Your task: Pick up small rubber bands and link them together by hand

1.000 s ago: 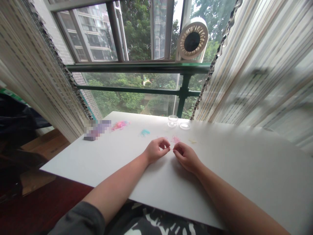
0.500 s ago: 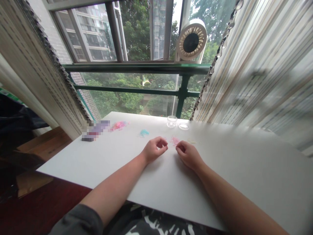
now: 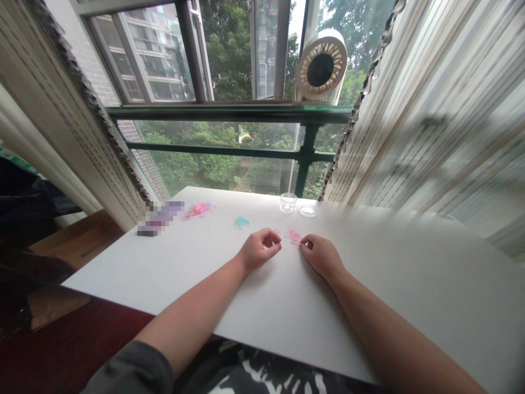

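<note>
Pink strands lie in a loose, thin heap on the white table, on the person's side of the clear container and slightly to its right. The right hand is at the right edge of the heap, nearer the person than the container and to its right; thumb and forefinger are drawn close together, and whether anything is pinched between them cannot be told. The left hand is nearer the person than the container and to its left, fingers curled, thumb and forefinger almost meeting; any hold cannot be confirmed. A clear lid lies just beside the container, on its right. Left of the container are a turquoise heap, then a multicoloured heap and, farthest off, a pixelated object.
</note>
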`<state>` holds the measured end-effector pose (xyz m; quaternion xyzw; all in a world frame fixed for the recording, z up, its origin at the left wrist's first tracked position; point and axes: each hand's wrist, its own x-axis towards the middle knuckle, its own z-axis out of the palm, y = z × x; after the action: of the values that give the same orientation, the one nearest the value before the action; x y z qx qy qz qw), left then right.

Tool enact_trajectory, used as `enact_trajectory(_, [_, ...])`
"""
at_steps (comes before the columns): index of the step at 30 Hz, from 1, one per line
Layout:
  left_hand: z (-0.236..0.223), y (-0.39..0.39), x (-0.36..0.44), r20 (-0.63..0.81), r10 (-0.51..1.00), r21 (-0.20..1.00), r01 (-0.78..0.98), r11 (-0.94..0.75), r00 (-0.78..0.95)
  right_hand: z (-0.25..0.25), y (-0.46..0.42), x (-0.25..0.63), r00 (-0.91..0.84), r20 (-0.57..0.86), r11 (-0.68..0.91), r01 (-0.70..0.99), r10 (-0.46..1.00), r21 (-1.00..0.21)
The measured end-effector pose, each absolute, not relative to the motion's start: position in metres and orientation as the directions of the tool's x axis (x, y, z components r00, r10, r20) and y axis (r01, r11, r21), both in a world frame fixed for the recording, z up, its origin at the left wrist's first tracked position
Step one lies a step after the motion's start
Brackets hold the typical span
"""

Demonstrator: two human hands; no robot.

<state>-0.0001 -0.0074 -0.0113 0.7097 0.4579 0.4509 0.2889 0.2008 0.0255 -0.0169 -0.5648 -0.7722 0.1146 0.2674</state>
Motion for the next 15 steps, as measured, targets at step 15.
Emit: enact_trajectory(15, [-0.0117,-0.0068,-0.0021,0.382,0.909,0.820,0.393,-0.416,0.166,-0.0155,0.0200,0.1991,-0.219,0.294,0.354,0.745,0.931,-0.565])
